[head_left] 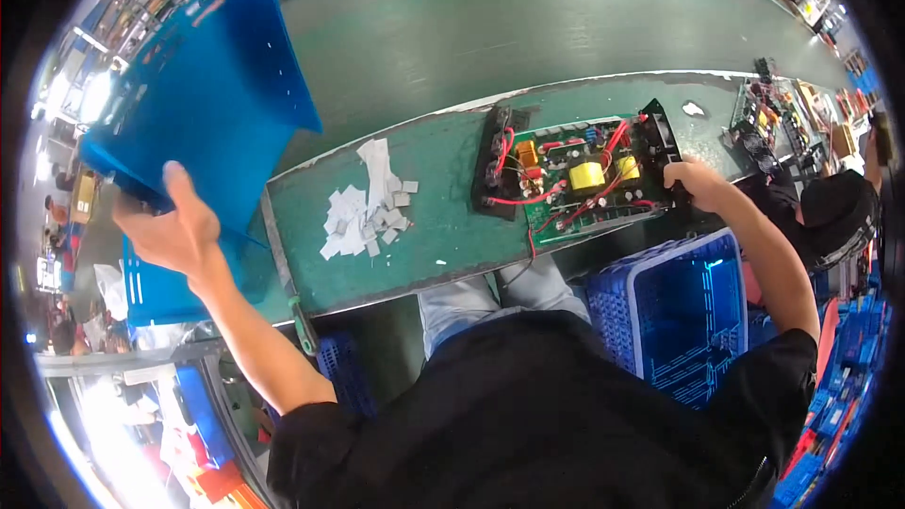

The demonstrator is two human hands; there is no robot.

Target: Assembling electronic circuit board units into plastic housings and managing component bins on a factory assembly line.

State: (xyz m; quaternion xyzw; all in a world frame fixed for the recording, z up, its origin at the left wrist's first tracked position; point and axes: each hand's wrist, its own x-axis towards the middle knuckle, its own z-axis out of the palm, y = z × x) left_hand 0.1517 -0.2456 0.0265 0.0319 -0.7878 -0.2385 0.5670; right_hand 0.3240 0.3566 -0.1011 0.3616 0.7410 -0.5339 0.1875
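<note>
At the left, my left hand [179, 231] is at the near edge of a large blue sheet-metal cover [203, 85], thumb on one side and fingers curled at the other. The fingers are partly blurred. The cover is tilted, with slots along its edge; a slotted blue panel [156, 273] shows below my hand. On the right, my right hand [698, 184] grips the black end plate [663, 143] of an electronic unit. Its green circuit board [556, 155] carries yellow transformers [586, 175] and red wires, and another black end plate [492, 165] closes its left side.
A heap of small grey-white pads [363, 217] lies on the green bench [434, 245]. A green-handled tool [304, 325] sits at its front edge. A blue plastic crate [636, 320] stands below right. More circuit boards [764, 118] lie farther right beside another person [834, 217].
</note>
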